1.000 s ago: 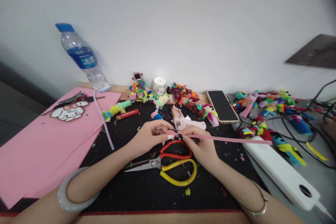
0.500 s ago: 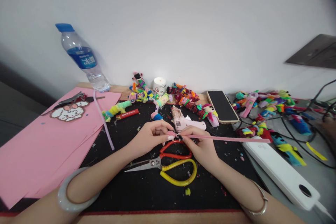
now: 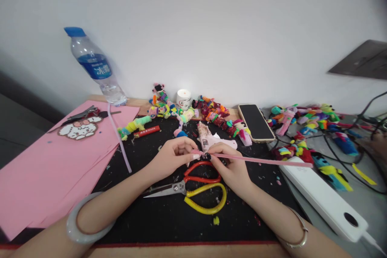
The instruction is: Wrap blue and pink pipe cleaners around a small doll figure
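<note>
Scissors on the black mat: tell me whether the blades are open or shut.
Shut. The scissors lie flat below both hands, the steel blades together in one point toward the left, and the red and yellow handle loops lie close together.

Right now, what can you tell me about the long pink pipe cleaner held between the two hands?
The pink pipe cleaner is a thin, fuzzy-looking stem, nearly straight. Its near end is pinched between the left hand and right hand, beside a small dark piece. From there it runs right, above the black mat, its far end over the white power strip.
</note>
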Available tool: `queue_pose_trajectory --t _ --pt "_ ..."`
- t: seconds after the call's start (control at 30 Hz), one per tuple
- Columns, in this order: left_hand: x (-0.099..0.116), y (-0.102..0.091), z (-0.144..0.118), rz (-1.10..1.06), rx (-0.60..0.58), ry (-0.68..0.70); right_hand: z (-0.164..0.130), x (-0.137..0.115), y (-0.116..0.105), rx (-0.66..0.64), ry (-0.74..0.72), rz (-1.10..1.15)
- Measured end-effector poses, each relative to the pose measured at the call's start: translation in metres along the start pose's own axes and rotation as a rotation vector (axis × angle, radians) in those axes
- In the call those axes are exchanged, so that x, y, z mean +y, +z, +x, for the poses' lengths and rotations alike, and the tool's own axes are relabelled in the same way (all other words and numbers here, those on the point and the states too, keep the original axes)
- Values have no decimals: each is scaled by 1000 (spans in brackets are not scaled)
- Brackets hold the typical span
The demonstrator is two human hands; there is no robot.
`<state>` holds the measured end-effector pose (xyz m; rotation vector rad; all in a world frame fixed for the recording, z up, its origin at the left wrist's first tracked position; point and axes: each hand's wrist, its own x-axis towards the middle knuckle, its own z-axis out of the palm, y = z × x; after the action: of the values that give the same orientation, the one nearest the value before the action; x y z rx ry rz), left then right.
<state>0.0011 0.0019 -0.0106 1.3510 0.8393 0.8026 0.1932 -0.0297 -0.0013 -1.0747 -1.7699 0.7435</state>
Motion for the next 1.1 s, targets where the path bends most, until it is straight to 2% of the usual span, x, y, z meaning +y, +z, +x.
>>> queue_pose_trajectory --t 0.4,0.73,1.1 --pt "1 0 1 -16 16 -12 1 -1 1 -27 -28 41" --pt "1 -2 1 13 14 -17 1 1 0 -52 25 29" --pt "4 3 -3 49 -11 -43 0 3 1 -16 112 63"
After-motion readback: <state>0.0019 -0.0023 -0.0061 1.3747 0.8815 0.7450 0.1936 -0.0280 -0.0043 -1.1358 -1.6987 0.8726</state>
